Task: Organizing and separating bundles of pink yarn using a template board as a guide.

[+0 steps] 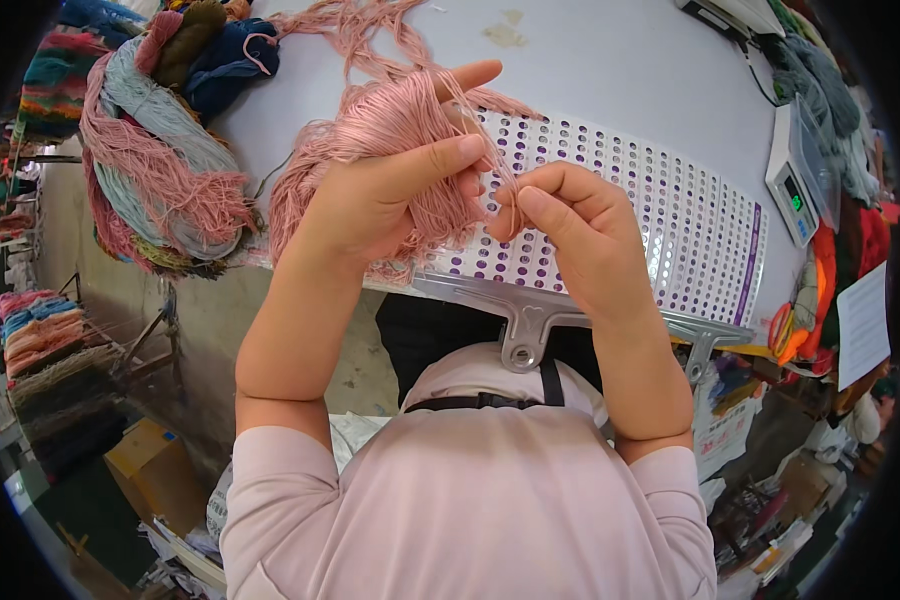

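Thread point(510, 190) runs thin between the two hands, and from where I stand the right hand point(602, 240) has it pinched, thumb and forefinger clamped together on a few pink strands. A light pinch serves best here; too hard a squeeze would likely flatten or fray something so fine. The left hand point(372, 195) sits inside the pink hank point(375, 125), forefinger stretched out past the strands, thumb apart from it; the other fingers are partly hidden, and I cannot tell how firmly they close. Keeping that hand spread seems wise, since the loops could slip and tangle if it folded. I'd ease the strands sideways in short pulls and pause at any snag.

The hank hangs over the table point(620, 65) at its near edge, just beside the dotted sheet point(712, 225), with loose pink strands point(355, 38) trailing away behind it. Those tails want room to run freely. The steel clip point(523, 325) below the hands looks like a likely place to catch a loop. Farther out, mixed skeins point(165, 150) lie to the left, and a scale point(792, 185) and scissors point(782, 328) to the right.
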### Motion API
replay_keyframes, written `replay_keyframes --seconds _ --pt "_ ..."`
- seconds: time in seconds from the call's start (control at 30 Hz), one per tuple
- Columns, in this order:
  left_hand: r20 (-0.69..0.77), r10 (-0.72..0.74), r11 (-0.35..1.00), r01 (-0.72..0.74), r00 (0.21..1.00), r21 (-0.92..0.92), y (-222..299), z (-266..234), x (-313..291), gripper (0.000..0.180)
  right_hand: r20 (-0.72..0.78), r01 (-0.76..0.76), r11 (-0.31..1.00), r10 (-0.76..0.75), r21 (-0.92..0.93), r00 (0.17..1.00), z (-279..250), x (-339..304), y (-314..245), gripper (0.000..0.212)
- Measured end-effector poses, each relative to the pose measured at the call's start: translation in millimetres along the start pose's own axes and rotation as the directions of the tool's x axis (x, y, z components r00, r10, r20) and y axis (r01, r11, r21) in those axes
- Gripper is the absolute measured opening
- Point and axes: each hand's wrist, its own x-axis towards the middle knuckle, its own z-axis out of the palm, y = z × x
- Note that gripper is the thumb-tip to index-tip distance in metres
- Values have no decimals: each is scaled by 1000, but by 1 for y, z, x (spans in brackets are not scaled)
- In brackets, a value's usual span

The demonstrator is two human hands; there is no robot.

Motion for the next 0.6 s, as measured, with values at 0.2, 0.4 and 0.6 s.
replay_keyframes --seconds 0.2,0.4,0.6 --pt "-33 35 999 -35 999 -18 0 2 -2 59 3 -18 1000 18 9 1000 0 -2 0 15" --pt "13 12 1000 -12 1000 -14 1 -2 -4 57 8 -2 1000 2 6 1000 3 -2 -1 14" --pt "8 9 1000 -9 1000 15 3 -1 -5 56 25 -12 1000 12 -2 1000 6 -1 -8 14"
